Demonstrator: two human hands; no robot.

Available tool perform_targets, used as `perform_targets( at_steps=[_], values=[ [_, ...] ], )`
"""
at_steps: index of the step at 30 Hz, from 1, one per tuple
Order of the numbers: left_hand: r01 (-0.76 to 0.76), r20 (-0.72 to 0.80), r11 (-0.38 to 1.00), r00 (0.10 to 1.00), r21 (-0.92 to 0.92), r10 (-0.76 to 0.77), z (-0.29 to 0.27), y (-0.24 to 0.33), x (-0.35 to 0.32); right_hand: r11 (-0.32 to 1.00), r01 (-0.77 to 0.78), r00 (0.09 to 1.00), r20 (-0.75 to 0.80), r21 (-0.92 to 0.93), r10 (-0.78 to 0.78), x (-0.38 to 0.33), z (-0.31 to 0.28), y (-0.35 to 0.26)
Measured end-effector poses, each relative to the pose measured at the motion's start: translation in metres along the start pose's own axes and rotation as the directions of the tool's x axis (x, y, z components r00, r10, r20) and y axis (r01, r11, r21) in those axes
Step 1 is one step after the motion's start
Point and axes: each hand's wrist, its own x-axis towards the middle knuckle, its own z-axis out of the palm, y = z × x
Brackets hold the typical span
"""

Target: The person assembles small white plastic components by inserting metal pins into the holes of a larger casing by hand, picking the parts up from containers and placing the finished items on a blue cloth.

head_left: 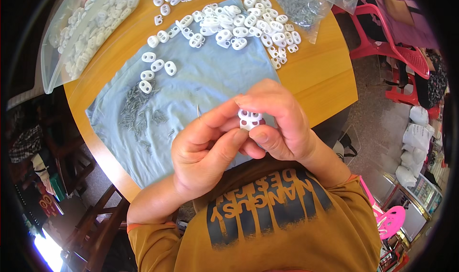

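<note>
- I see both hands near the middle of the frame, brought together around one small white holed piece (250, 120).
- The left hand (203, 150) pinches narrowly, thumb and forefinger closed on the piece's lower left.
- The right hand (284, 126) curls over from the other side, its forefinger arched above the piece and its thumb at the lower right; I read both as holding it.
- I count this piece as in progress, since it is gripped; fingers hide part of it, so I can't tell how complete it is.
- Small grey spring-like bits (136, 111) lie loose on the blue cloth (107, 114), left of centre, so I judge plenty is left.
- More grey bits fill a clear bag (303, 11) at upper right.
- A heap of white pieces (224, 23) spreads across the cloth and the wooden surface (330, 73) at top centre; a translucent tub (51, 73) at upper left holds many more.
- I can't tell from here which group is finished.
</note>
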Motion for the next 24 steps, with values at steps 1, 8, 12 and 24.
perform_targets(
  at_steps=[1, 8, 12, 24],
  values=[
    [0.000, 0.000, 1.000, 1.000, 0.000, 0.000, 0.002, 0.000, 0.000, 1.000, 0.000, 1.000, 0.000, 0.000, 0.000, 0.000, 0.001, 0.001],
    [-0.095, -0.020, 0.972, 0.995, 0.215, 0.101, 0.001, -0.003, -0.001, 0.997, 0.079, 0.997, -0.018, -0.001, -0.079, -0.001, 0.002, 0.003],
    [-0.159, 0.048, 0.930, 0.987, 0.331, 0.152, -0.003, -0.003, -0.002, 0.996, 0.092, 0.996, -0.018, -0.008, -0.092, 0.000, 0.001, 0.001],
    [-0.179, -0.025, 0.925, 0.980, 0.334, 0.198, -0.004, -0.010, -0.005, 0.995, 0.102, 0.989, -0.105, -0.009, -0.102, -0.006, 0.011, 0.004]
  ],
)
